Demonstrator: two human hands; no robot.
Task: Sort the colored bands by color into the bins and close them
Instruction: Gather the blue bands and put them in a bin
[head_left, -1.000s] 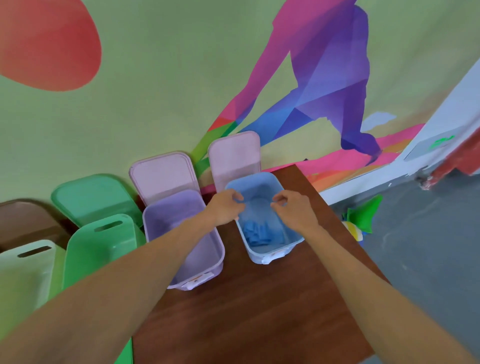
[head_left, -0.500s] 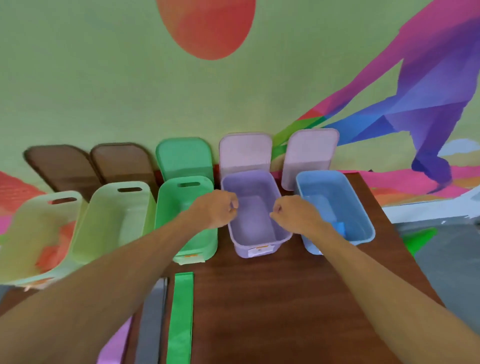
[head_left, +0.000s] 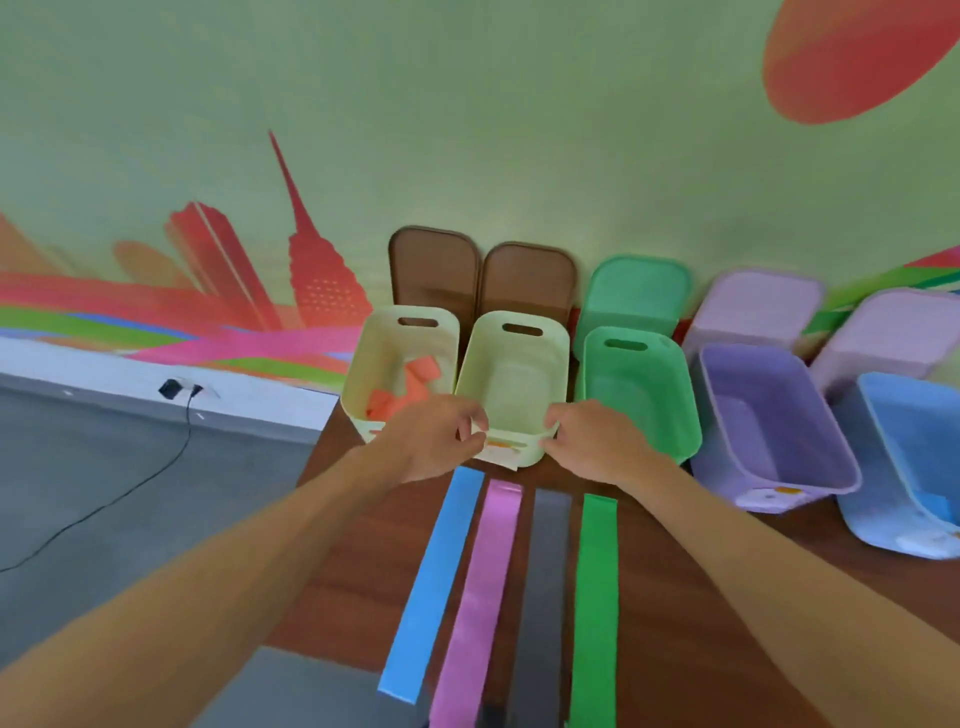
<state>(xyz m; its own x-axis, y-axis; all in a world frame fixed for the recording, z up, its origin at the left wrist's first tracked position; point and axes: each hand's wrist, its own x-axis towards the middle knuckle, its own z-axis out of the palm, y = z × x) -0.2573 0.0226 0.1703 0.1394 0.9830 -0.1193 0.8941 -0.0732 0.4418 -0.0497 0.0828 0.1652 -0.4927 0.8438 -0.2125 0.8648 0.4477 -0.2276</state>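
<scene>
Four bands lie side by side on the brown table: blue (head_left: 431, 587), pink (head_left: 478, 597), grey (head_left: 540, 597) and green (head_left: 595, 597). Behind them stands a row of uncovered bins: cream (head_left: 363, 364) holding orange bands (head_left: 410, 384), pale green (head_left: 511, 384), green (head_left: 634, 395), purple (head_left: 748, 405), and blue (head_left: 883, 467) with a blue band (head_left: 940, 506) inside. My left hand (head_left: 436, 441) and right hand (head_left: 592, 441) have curled fingers at the pale green bin's front corners. No band is in either hand. Whether they grip the rim is unclear.
Lids lean against the wall behind the bins: two brown (head_left: 483, 280), one green (head_left: 634, 291), two lilac (head_left: 758, 306). The table's left edge (head_left: 322, 457) drops to grey floor, where a black cable (head_left: 171, 452) runs from a plug.
The view swung left from the blue bin past the purple one to the pale bins. Both hands travelled left in the same curled pose and now sit at the pale green bin.
</scene>
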